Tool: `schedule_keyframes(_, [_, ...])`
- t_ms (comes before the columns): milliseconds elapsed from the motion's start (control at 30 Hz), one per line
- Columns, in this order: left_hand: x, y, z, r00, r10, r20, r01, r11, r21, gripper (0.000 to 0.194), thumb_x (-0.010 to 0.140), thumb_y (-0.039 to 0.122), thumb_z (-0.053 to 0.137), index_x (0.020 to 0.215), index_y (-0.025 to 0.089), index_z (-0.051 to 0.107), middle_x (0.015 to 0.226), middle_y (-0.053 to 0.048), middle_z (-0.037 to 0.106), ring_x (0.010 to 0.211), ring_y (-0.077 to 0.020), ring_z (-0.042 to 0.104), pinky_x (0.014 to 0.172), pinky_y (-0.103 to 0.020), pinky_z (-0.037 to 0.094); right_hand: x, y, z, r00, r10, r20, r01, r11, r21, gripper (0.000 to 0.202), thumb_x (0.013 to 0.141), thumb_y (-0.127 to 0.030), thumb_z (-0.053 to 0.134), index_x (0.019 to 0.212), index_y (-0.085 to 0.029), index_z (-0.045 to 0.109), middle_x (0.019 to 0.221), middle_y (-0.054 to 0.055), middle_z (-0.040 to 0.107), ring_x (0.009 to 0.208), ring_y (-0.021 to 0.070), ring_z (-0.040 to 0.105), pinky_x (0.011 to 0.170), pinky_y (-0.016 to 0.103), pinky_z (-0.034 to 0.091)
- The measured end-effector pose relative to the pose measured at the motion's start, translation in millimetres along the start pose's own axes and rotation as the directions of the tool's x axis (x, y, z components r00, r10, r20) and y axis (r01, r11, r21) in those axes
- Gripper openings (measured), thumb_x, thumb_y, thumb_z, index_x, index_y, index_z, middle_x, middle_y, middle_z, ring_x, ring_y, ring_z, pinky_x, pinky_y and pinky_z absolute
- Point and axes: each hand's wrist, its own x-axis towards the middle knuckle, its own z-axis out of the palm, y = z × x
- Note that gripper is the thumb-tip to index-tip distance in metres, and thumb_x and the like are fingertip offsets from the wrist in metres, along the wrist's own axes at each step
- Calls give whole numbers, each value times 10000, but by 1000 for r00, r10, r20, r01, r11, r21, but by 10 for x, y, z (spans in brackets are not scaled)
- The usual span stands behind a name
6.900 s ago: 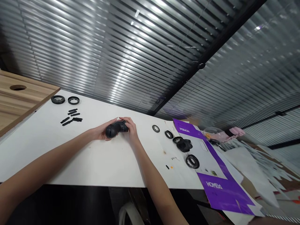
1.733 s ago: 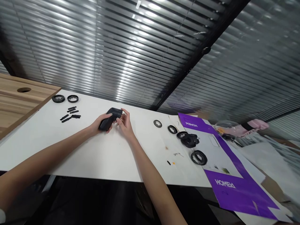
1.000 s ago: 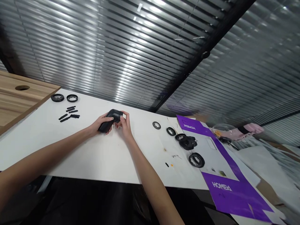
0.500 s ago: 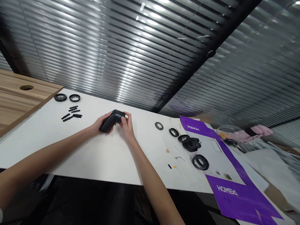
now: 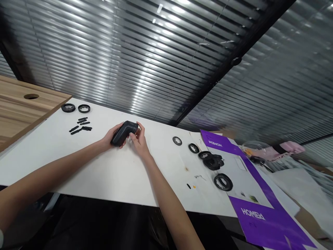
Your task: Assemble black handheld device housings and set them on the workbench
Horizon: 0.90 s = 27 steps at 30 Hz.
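A black, bent handheld device with a thick handle and a short angled head is held just above the white table. Wrapped round its handle is my left hand, with some fingers showing under it. My right hand grips the short head at its right end, thumb below and fingers at the far side. What exact kind of device it is cannot be made out. Left of my hands lie several slim black strips and two black rings.
Right on the white table lie several black rings, a flat grey ring, a small black piece and an orange bit. A purple-and-white printed sheet covers the right end. A wooden board stands left; blinds rise behind.
My right thumb has moved left, from the end of the device's head to beneath it. My left hand keeps its hold. The view has shifted slightly.
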Motion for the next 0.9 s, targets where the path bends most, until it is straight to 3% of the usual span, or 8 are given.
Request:
schedule_keyframes(367, [-38,44,96,999,-17,-42,16,1000,-15,478,974,546,522,876,107,686,716,-75,651,427,-194,603,330,-310,465,-7,-100,-18,998,56,-19,-57,998,-24,493,932,-514,648,1328,-264,495,797,-50,575,652,143,561,651,301,446])
schedule_keyframes(700, [-19,30,80,998,-24,-52,25,1000,17,505,964,551,553,779,100,686,715,-89,653,449,-186,608,337,-293,457,3,-142,-31,983,185,-11,-185,978,-99,435,954,-672,509,1098,-265,457,628,-81,549,559,147,486,585,298,371])
schedule_keyframes(900, [16,-14,24,998,-24,-57,25,999,21,488,972,520,528,814,90,696,699,-103,650,458,-190,605,366,-293,462,22,-79,-1,972,232,-20,-233,972,-14,469,939,-681,548,1147,-264,499,593,-82,569,552,152,526,572,293,392])
